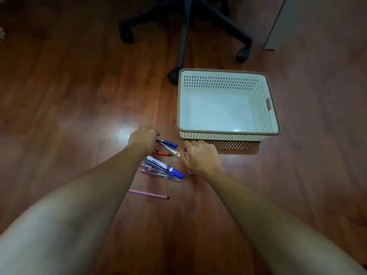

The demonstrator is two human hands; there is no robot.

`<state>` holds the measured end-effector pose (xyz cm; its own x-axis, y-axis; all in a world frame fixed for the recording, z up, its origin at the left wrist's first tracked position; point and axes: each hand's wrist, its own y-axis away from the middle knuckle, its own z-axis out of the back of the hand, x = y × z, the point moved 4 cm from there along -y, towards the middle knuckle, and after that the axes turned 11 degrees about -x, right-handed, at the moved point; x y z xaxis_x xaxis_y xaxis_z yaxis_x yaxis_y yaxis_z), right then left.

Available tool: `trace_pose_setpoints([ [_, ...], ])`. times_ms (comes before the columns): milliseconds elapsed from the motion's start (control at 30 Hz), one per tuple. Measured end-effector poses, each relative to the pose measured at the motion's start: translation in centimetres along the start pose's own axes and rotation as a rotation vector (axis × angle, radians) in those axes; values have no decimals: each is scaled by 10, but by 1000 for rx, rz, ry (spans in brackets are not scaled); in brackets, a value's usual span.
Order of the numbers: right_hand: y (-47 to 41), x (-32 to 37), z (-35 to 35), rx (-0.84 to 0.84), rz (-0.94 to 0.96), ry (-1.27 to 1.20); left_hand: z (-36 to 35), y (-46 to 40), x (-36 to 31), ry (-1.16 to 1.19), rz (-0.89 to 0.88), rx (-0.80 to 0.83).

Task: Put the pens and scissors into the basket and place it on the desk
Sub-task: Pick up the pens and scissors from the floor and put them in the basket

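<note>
An empty white perforated basket [228,133] with a brown rim stands on the wooden floor. To its left lie a blue pen [169,143], a red pen [163,153], a blue-capped marker [164,165], several clear pens [156,172] and a thin pink pen [148,193]. The scissors [170,149] lie across the red pen, with their pink handles under my right hand [200,158], whose fingers curl over them. My left hand [143,136] rests at the left end of the blue pen and the scissor tip, its fingers hidden.
A black office chair base [186,26] on castors stands behind the basket, one castor [173,76] close to its far left corner. A pale panel [278,22] rises at the top right. Wooden floor surrounds everything.
</note>
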<state>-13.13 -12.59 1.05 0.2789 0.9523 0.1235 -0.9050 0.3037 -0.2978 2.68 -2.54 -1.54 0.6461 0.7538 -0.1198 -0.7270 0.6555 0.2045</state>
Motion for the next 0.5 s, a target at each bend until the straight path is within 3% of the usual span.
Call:
trace_pose_setpoints([
  [200, 30, -1, -38, 315, -60, 118, -15, -4, 3, -156, -40, -23],
  [500, 42, -3, -47, 412, -135, 191, -27, 4, 18, -294, -95, -72],
])
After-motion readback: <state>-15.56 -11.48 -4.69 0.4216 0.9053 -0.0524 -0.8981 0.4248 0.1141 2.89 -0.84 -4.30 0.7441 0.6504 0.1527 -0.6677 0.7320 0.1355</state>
